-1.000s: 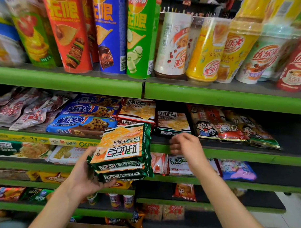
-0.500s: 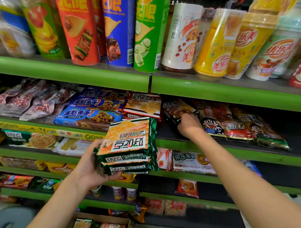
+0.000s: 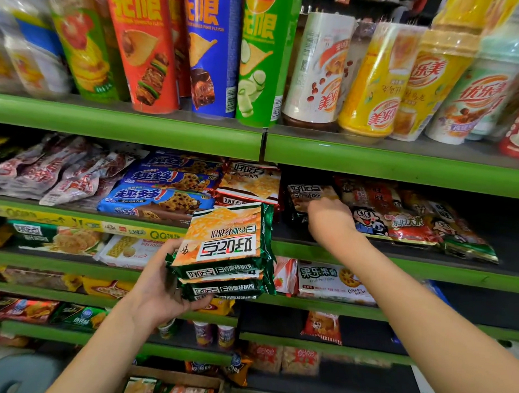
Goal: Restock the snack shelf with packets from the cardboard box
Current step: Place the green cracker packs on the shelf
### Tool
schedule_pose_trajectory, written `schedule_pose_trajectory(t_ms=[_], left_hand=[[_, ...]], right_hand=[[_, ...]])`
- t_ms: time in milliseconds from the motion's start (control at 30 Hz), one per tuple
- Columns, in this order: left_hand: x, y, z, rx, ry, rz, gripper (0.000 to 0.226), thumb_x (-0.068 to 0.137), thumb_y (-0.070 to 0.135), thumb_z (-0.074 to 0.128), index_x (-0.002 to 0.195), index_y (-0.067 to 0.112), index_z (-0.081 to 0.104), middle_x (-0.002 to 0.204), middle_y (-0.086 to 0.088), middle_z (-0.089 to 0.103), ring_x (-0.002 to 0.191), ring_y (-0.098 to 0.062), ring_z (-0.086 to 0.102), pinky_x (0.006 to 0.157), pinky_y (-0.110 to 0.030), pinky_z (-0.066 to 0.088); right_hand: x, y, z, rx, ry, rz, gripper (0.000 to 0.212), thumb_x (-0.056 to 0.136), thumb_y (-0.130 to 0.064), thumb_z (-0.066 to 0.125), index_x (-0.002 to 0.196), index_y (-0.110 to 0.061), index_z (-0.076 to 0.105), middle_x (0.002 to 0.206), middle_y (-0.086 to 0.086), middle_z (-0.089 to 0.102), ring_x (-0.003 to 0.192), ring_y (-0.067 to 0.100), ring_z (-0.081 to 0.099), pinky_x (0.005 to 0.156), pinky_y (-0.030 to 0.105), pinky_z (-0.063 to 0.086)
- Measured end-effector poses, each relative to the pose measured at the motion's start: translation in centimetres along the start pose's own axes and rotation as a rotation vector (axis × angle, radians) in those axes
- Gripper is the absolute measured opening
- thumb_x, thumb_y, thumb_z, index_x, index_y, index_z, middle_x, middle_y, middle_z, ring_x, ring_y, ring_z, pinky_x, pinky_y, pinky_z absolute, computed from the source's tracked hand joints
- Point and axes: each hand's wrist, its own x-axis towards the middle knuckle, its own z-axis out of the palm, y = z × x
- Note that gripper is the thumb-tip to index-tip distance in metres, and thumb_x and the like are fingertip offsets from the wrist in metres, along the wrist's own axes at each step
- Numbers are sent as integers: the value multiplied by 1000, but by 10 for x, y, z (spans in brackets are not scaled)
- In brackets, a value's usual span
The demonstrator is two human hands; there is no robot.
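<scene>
The left hand (image 3: 161, 290) cradles a stack of green-edged foil biscuit packets (image 3: 225, 254); its grip only underneath, they could slide off. At two o'clock, the right hand (image 3: 329, 219) pinches a dark foil packet (image 3: 309, 195) on the green-edged shelf (image 3: 397, 260).

The brown cardboard box (image 3: 175, 383) sits at six o'clock.

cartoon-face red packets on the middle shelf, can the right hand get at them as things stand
Probably yes. The right hand is already on that shelf, at a dark packet just left of the cartoon-face red packets. Nothing lies between them, and the left hand holds the green packet stack lower down.
</scene>
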Motion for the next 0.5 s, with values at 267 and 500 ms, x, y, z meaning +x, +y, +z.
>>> schedule_pose_trajectory(t_ms=[267,500], left_hand=[[-2,2,2,31,40,-18,43,59,48,81,88,17,77,98,-15,73,79,-34,72,71,-47,55],[-6,2,5,9,43,-30,41,67,49,76,93,17,74,103,-16,70,90,-35,65,70,-45,55]], right_hand=[[-7,-2,2,-34,22,-1,29,89,-5,63,118,-2,65,114,16,67,102,35,65,68,34,44],[33,-6,8,89,118,-59,29,91,2,52,117,3,65,118,22,66,109,40,63,85,40,51]])
